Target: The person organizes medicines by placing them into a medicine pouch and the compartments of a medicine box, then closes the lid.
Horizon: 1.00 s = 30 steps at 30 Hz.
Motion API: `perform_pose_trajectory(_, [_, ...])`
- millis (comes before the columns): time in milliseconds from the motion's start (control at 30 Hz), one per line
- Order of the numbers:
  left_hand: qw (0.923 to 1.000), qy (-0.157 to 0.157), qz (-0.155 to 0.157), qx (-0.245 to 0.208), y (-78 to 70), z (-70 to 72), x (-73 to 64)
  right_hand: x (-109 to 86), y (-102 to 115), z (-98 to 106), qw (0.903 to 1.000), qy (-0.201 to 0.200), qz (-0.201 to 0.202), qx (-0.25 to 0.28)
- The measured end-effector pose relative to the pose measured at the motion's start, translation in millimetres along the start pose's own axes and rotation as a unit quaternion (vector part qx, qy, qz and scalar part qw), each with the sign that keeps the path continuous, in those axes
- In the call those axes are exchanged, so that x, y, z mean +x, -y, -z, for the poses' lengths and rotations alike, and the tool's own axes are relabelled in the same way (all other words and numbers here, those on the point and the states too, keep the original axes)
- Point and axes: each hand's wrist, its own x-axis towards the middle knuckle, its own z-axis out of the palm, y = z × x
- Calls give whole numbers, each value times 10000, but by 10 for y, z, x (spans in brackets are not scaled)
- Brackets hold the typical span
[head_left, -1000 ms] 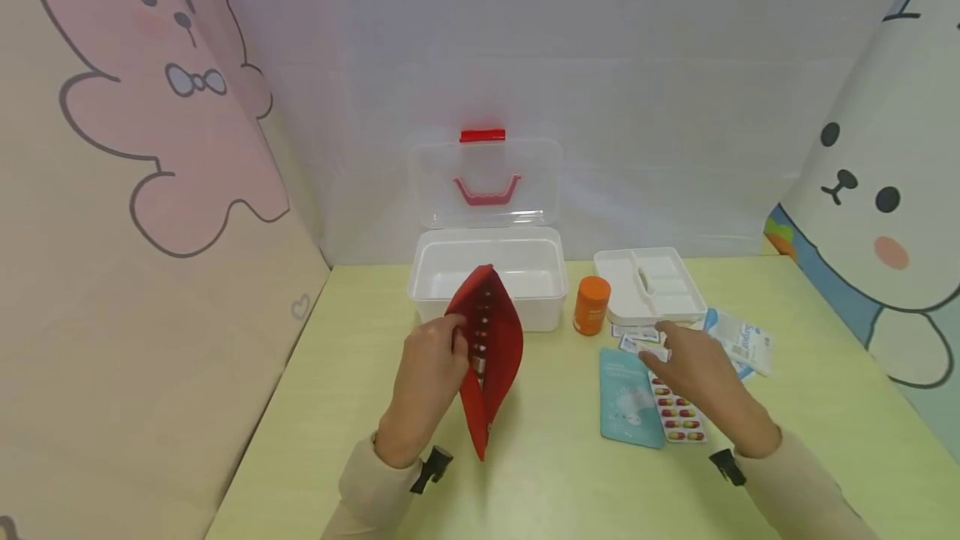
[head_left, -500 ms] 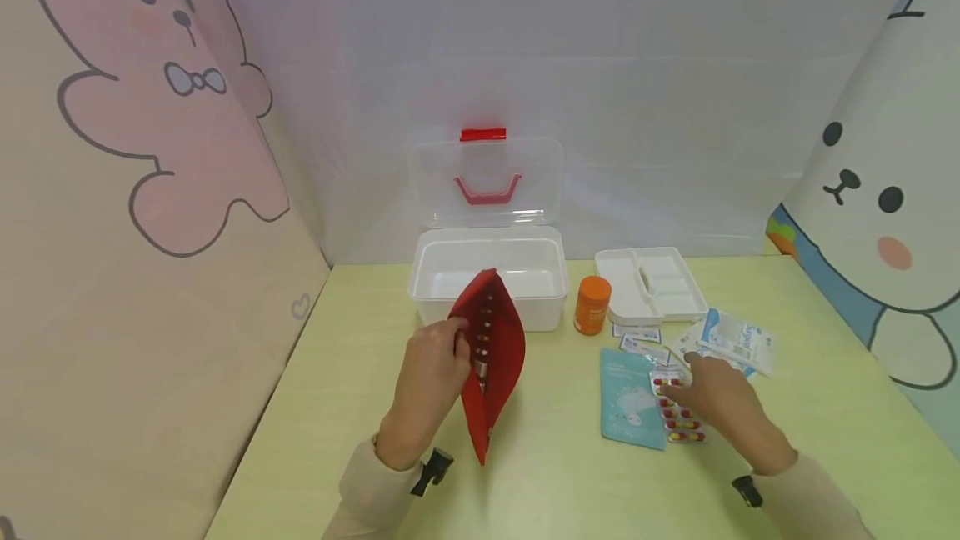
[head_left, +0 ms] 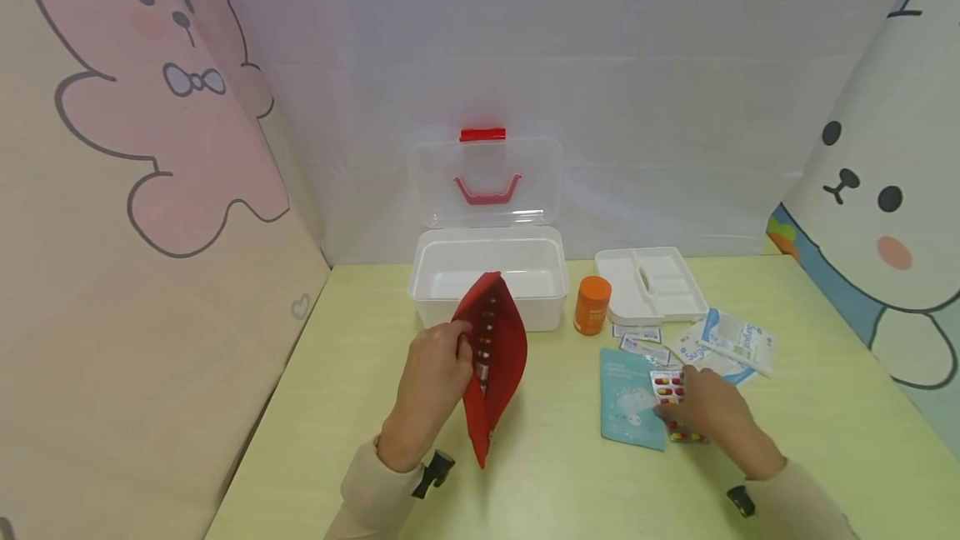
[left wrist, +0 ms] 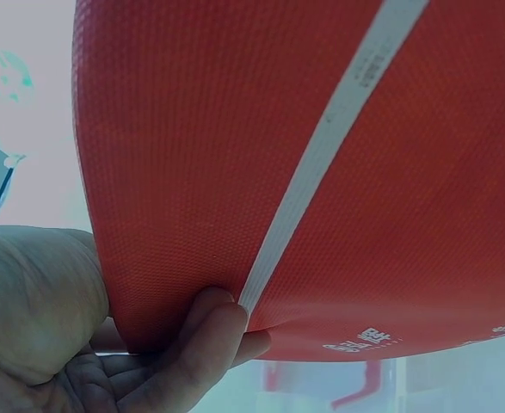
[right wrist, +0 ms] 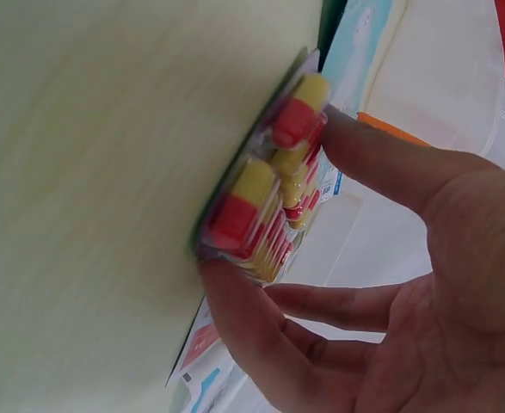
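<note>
My left hand [head_left: 432, 365] grips one side of a red pouch [head_left: 512, 354], whose mouth gapes open above the table with a row of shiny snaps or beads inside. In the left wrist view the thumb and fingers [left wrist: 209, 344] pinch the pouch's lower edge beside a pale strip. On the right, my right hand [head_left: 712, 411] reaches down over a blister pack of red and yellow capsules [head_left: 666, 391]. Seen from the right wrist, thumb and forefinger span the blister pack [right wrist: 265, 198] and pinch it by its opposite edges, right at the table. A teal packet [head_left: 628, 407] lies against its left side.
Behind the pouch stands a white box [head_left: 525, 312] with its clear lid [head_left: 487, 165] raised. An orange bottle [head_left: 592, 307] and a white divided tray [head_left: 628, 286] are to its right. Small sachets [head_left: 645, 349] and white-blue packets [head_left: 738, 340] lie before the tray.
My right hand has come from above the sachets down and toward me, onto the blister pack, closing thumb and finger on it. The left hand with the red pouch has shifted slightly right.
</note>
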Motion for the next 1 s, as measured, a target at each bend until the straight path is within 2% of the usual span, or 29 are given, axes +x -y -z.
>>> perform_pose_trajectory(500, [10000,92,-5,-2,-4,3,-14,-66,81,56,9995,222,41,241])
perform_pose_trajectory(600, [10000,82,-28,-11,-3,-3,-16,-69,85,60,9991,302,-61,278])
perform_pose_trajectory(767, [9999,110,-40,-34,-6,-3,-17,-54,50,56,9980,442,-272,371])
perform_pose_trajectory(1000, [9998,188,-13,-81,-11,-4,-10,-31,-40,42,9967,469,-268,604])
